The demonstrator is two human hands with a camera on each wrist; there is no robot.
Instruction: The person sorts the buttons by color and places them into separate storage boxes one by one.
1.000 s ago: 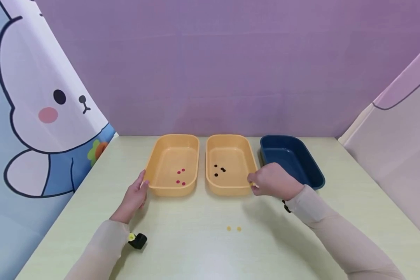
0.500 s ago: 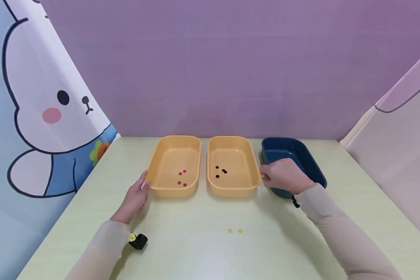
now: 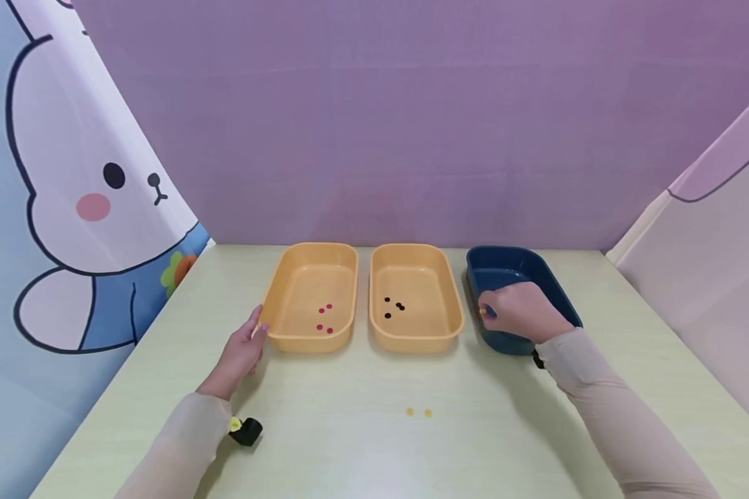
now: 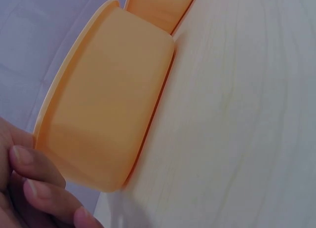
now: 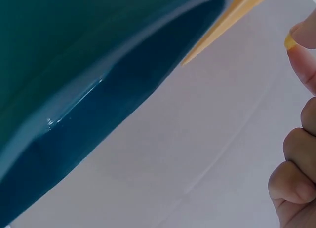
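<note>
A small yellow piece (image 5: 290, 42) is pinched between the thumb and forefinger of my right hand (image 3: 517, 312), whose other fingers are curled in. That hand is over the dark blue tray (image 3: 555, 294), near its left side. My left hand (image 3: 240, 352) rests beside the left yellow tray (image 3: 308, 343), its fingertips right at the rim and its fingers loosely bent. Several magenta round pieces (image 3: 329, 330) lie in that tray. In the middle yellow tray (image 3: 415, 343) are several black round pieces (image 3: 388, 315). Two flat yellow pieces (image 3: 428, 413) lie on the table in front.
Along the back of the pale table (image 3: 324, 430) the three trays stand in a row. Behind them hangs a purple cloth (image 3: 399, 138). A cloth with a cartoon animal (image 3: 87, 166) covers the left side.
My right hand has moved right with the yellow piece, from the middle tray's right front corner to over the blue tray. My left hand has stayed by the left tray.
</note>
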